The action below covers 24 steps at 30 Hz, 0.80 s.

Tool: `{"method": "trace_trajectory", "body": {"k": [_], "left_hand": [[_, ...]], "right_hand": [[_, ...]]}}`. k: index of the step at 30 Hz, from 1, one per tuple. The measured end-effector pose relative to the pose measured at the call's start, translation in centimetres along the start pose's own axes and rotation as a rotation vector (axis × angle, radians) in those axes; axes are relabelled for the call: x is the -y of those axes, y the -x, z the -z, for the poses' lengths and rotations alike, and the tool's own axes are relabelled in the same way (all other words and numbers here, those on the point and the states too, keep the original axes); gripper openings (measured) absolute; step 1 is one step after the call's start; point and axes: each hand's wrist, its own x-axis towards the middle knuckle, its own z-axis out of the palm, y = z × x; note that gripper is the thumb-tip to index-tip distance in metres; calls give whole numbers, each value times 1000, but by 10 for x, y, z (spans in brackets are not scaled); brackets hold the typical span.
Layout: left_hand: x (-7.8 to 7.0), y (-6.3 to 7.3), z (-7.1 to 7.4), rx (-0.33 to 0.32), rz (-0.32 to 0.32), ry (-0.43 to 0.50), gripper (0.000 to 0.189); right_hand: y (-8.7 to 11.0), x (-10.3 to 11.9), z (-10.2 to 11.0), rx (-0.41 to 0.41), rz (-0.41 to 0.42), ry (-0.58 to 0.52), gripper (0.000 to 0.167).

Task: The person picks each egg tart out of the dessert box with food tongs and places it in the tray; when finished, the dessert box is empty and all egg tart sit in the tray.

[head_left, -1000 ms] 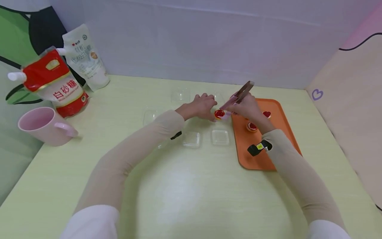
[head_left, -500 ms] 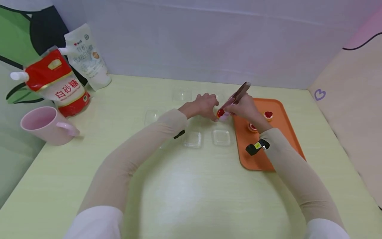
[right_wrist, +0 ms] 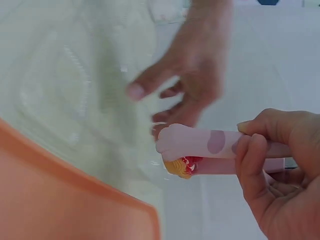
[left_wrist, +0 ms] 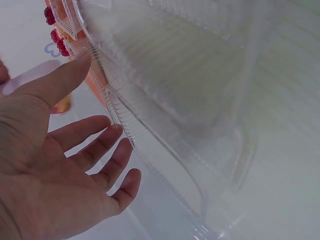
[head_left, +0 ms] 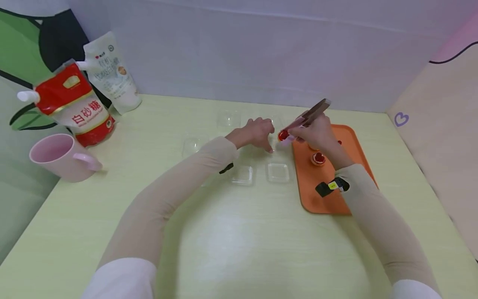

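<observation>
My right hand [head_left: 315, 132] grips a pair of pink tongs [right_wrist: 200, 142] with rounded paw-shaped tips. Between those tips sits a small tart [right_wrist: 180, 167] with a yellow crust and red topping, held near the left edge of the orange tray [head_left: 310, 197]. My left hand [head_left: 255, 133] reaches in from the other side, thumb and fingers spread apart, holding nothing. In the left wrist view its fingertips are right at the edge of a clear plastic box [left_wrist: 165, 75]. More tarts [head_left: 318, 158] lie on the tray, partly hidden by my right hand and forearm.
Several clear boxes, such as this square one [head_left: 278, 172], are spread across the middle of the table. At the left stand a pink mug [head_left: 56, 155], a red and white sugar pouch [head_left: 84, 110] and a white pouch [head_left: 112, 74]. A fabric backdrop [head_left: 239, 54] closes off the back.
My right hand, tongs and tart have drawn back to the right and slightly up, away from my left hand. The left hand stays nearly in place with its fingers spread.
</observation>
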Motion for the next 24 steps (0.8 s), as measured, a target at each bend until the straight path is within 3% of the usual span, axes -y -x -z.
{"method": "trace_trajectory", "body": {"k": [5,12,18,24], "left_hand": [[1,0,-2,9,1,15,73],[4,2,-1,3,-13,40,76],[4,3,0,23,0,44,76],[3,1,0,19,-1,59,77]], "right_hand": [[19,-3,36,-115,54,-19,37],[46,-40,82,-266,51,-88,31],[53,-78,87,-221,-52,-39,37],[55,-93,83,-200,-94,-3,39]]}}
